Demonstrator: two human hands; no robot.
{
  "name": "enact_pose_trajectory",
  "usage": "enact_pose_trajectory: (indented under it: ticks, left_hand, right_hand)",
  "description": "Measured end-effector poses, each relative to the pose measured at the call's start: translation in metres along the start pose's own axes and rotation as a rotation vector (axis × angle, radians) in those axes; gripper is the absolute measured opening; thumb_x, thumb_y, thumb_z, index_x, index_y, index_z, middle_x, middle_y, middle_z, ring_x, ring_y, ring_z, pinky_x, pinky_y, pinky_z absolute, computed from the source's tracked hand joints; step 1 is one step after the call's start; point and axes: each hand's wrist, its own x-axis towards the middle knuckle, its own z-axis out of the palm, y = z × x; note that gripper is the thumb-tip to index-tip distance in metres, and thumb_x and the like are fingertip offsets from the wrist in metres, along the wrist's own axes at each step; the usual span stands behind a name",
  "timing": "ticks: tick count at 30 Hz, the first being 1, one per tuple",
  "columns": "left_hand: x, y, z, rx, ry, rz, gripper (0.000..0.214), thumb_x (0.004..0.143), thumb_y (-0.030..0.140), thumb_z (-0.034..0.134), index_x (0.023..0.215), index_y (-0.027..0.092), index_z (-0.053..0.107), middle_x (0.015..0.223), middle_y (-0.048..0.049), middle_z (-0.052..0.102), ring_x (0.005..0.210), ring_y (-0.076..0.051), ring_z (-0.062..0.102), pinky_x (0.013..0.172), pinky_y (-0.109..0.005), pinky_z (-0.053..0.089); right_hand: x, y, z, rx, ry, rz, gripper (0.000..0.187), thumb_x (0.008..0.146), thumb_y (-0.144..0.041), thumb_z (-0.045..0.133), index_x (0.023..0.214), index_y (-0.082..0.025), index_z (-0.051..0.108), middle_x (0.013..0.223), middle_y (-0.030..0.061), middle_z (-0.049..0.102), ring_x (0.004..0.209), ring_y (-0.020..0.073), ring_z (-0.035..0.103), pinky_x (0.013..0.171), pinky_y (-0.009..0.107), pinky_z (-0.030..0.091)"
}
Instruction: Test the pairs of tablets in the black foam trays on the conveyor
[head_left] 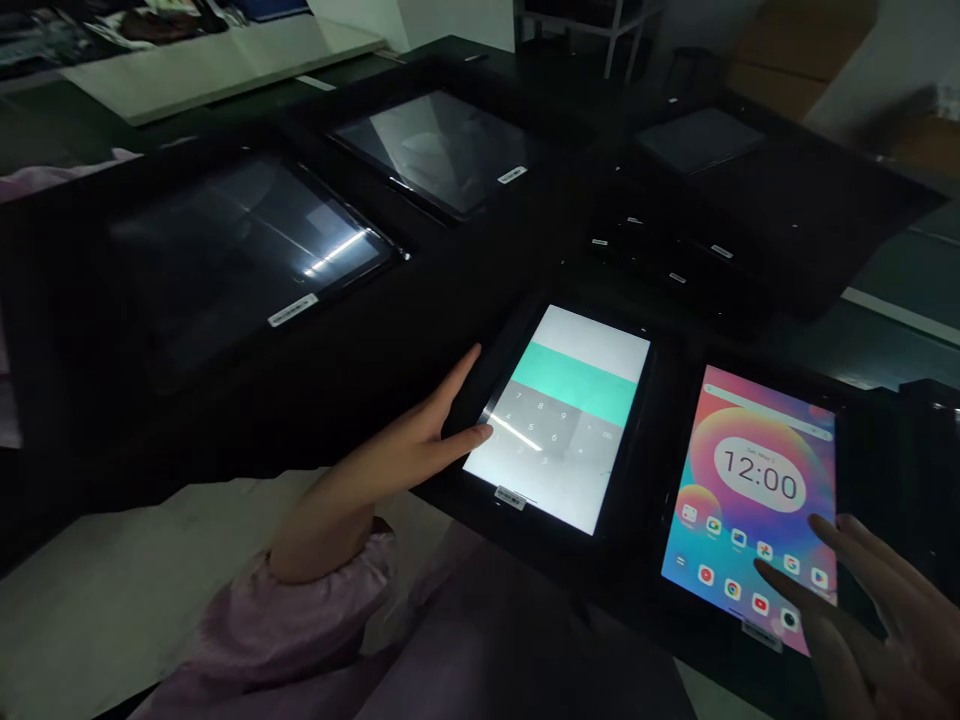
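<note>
My left hand (405, 445) grips the left edge of a lit tablet (562, 420) that shows a keypad under a green band; the thumb lies on the screen's lower left and a finger reaches up its side. My right hand (870, 610) hovers with fingers spread over the lower right of a second lit tablet (750, 480), which shows a 12:00 clock and app icons. Both tablets sit in black trays. A pink sleeve covers my left arm.
Two dark tablets (247, 250) (442, 150) with white labels lie in black trays farther back. A stack of black trays (675, 250) stands at the back right. A pale board (217, 60) lies at the far left.
</note>
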Motion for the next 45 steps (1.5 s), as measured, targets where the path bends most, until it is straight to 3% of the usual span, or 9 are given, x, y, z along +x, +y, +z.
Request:
enact_pose_trajectory:
  ticks: [3, 8, 11, 15, 19, 24, 29, 36, 45]
  left_hand:
    - [0.011, 0.011, 0.005, 0.072, 0.063, 0.049, 0.096, 0.100, 0.068, 0.048, 0.175, 0.032, -0.001, 0.183, -0.0052, -0.003, 0.167, -0.035, 0.002, 0.133, -0.060, 0.023]
    - [0.021, 0.029, 0.016, 0.166, 0.130, 0.023, 0.099, 0.101, 0.076, 0.038, 0.175, 0.025, -0.004, 0.182, -0.0136, 0.006, 0.166, -0.040, 0.007, 0.131, -0.064, 0.024]
    - [0.029, 0.026, 0.020, 0.164, 0.148, -0.024, 0.096, 0.103, 0.074, 0.035, 0.175, 0.023, -0.004, 0.182, -0.0131, 0.004, 0.166, -0.038, 0.006, 0.132, -0.062, 0.022]
    - [0.054, 0.006, 0.026, 0.159, 0.215, 0.055, 0.091, 0.103, 0.075, 0.037, 0.175, 0.028, 0.008, 0.182, -0.0104, 0.015, 0.166, -0.037, 0.014, 0.132, -0.058, 0.029]
    - [0.072, -0.002, 0.031, 0.186, 0.222, 0.090, 0.088, 0.103, 0.075, 0.038, 0.174, 0.027, 0.017, 0.179, -0.0114, 0.028, 0.163, -0.036, 0.029, 0.128, -0.056, 0.038]
    - [0.064, 0.013, 0.034, 0.196, 0.266, 0.053, 0.081, 0.106, 0.066, 0.042, 0.173, 0.024, 0.023, 0.178, -0.0103, 0.032, 0.164, -0.037, 0.028, 0.129, -0.056, 0.037]
    - [0.064, 0.004, 0.034, 0.171, 0.287, 0.059, 0.083, 0.104, 0.071, 0.042, 0.173, 0.030, 0.022, 0.178, -0.0083, 0.031, 0.163, -0.039, 0.029, 0.128, -0.059, 0.038]
    - [0.067, -0.004, 0.031, 0.158, 0.231, 0.089, 0.088, 0.104, 0.075, 0.038, 0.174, 0.026, 0.016, 0.179, -0.0115, 0.027, 0.164, -0.038, 0.026, 0.129, -0.060, 0.035]
    - [0.067, 0.004, 0.028, 0.214, 0.198, 0.037, 0.091, 0.103, 0.074, 0.036, 0.174, 0.023, 0.013, 0.180, -0.0132, 0.022, 0.165, -0.040, 0.022, 0.128, -0.062, 0.035]
  right_hand:
    - [0.003, 0.012, -0.014, -0.113, 0.021, -0.110, 0.059, 0.099, -0.024, 0.062, 0.149, -0.054, 0.058, 0.160, -0.0084, 0.056, 0.141, 0.0397, 0.059, 0.104, 0.065, 0.057]
    - [0.023, -0.005, -0.030, -0.210, 0.021, 0.139, 0.040, 0.102, -0.024, 0.063, 0.136, -0.044, 0.072, 0.150, -0.0029, 0.065, 0.141, 0.0338, 0.060, 0.091, 0.049, 0.062]
    - [0.037, -0.004, -0.021, -0.273, 0.053, 0.168, 0.023, 0.104, -0.026, 0.061, 0.116, -0.030, 0.080, 0.140, 0.0046, 0.071, 0.135, 0.0327, 0.065, 0.099, 0.048, 0.061]
    - [0.051, 0.018, 0.008, -0.302, 0.091, 0.168, 0.021, 0.104, -0.025, 0.062, 0.107, -0.023, 0.082, 0.132, 0.0098, 0.074, 0.132, 0.0357, 0.067, 0.095, 0.049, 0.062]
    - [0.057, 0.022, 0.022, -0.193, 0.082, 0.199, 0.025, 0.105, -0.026, 0.059, 0.101, -0.025, 0.084, 0.133, 0.0080, 0.074, 0.139, 0.0344, 0.061, 0.099, 0.049, 0.062]
    - [0.055, -0.006, 0.018, 0.051, -0.143, 0.008, 0.027, 0.098, -0.017, 0.061, 0.097, -0.029, 0.086, 0.151, 0.0042, 0.062, 0.153, 0.0339, 0.045, 0.114, 0.052, 0.056]
    - [0.045, -0.020, 0.026, 0.005, -0.270, -0.049, 0.027, 0.095, -0.013, 0.065, 0.104, -0.028, 0.085, 0.158, 0.0046, 0.057, 0.161, 0.0385, 0.031, 0.115, 0.053, 0.055]
    - [0.044, -0.011, 0.015, -0.041, -0.090, -0.004, 0.032, 0.096, -0.011, 0.058, 0.098, -0.029, 0.085, 0.161, -0.0029, 0.054, 0.157, 0.0340, 0.039, 0.117, 0.049, 0.049]
    - [0.046, -0.006, 0.013, -0.052, -0.119, -0.010, 0.027, 0.096, -0.010, 0.062, 0.098, -0.025, 0.084, 0.158, 0.0030, 0.056, 0.157, 0.0347, 0.039, 0.117, 0.048, 0.049]
